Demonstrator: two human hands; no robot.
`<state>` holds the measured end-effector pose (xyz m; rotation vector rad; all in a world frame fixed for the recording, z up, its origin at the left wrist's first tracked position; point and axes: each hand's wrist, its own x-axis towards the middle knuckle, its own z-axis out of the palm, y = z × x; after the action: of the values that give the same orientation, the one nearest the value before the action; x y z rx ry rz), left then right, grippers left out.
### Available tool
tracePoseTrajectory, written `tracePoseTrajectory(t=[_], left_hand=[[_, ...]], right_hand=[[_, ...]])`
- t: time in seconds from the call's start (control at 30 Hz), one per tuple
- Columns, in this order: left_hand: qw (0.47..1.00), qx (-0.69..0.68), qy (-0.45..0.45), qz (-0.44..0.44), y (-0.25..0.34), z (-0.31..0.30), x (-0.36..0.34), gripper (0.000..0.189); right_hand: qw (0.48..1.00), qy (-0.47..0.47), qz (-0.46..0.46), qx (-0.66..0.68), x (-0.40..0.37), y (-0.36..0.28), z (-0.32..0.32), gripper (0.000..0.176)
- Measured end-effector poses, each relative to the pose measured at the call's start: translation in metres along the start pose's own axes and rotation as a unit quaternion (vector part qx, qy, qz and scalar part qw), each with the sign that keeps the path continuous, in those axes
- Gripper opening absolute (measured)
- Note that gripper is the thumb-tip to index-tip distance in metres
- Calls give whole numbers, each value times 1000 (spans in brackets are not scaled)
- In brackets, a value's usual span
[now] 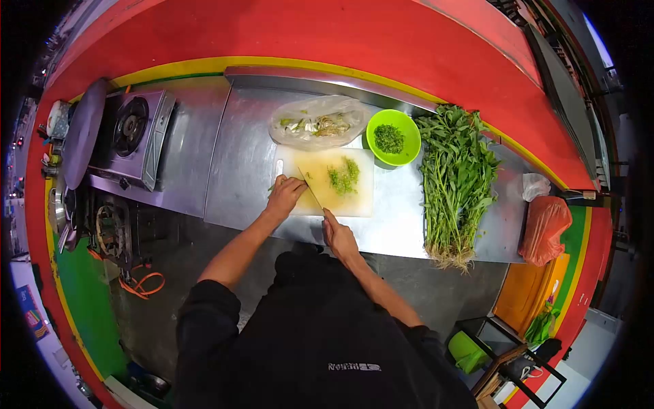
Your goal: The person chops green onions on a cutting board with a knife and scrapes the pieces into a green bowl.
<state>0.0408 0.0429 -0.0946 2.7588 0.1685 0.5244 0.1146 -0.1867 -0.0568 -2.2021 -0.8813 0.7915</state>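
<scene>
My right hand (340, 238) is wrapped round the handle of a knife (313, 191), whose blade lies slantwise over a white cutting board (361, 204). Close to the blade's left side, my left hand (286, 195) is closed with its fingers bent down on the board. Bits of thin green stalk show at its edges; most of what it holds is hidden. Finely chopped greens (344, 176) lie in a loose heap right of the blade. Behind the board sits a clear plastic bag (320, 140) with pale-rooted stalks inside. A lime green bowl (407, 148) holds more chopped greens.
A large bunch of leafy greens (456, 184) with roots lies on the steel counter (238, 163) to the right. Beyond it are a red plastic bag (547, 228) and a small clear bag (535, 185). At the left stands a gas stove (133, 136). A red wall (327, 34) borders the counter's back.
</scene>
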Motion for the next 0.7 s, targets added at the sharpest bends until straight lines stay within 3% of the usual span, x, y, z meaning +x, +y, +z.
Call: tracePoseTrajectory(t=[0.33, 0.4, 0.7], left_hand=[[999, 29, -16, -6, 6, -9, 5, 25], [998, 10, -57, -24, 6, -11, 2, 26], [1000, -22, -2, 3, -7, 0, 1, 18]], right_hand=[[1000, 6, -8, 0, 22, -8, 6, 40], [1000, 12, 0, 26, 18, -8, 3, 38], [998, -8, 0, 61, 5, 4, 4, 38]])
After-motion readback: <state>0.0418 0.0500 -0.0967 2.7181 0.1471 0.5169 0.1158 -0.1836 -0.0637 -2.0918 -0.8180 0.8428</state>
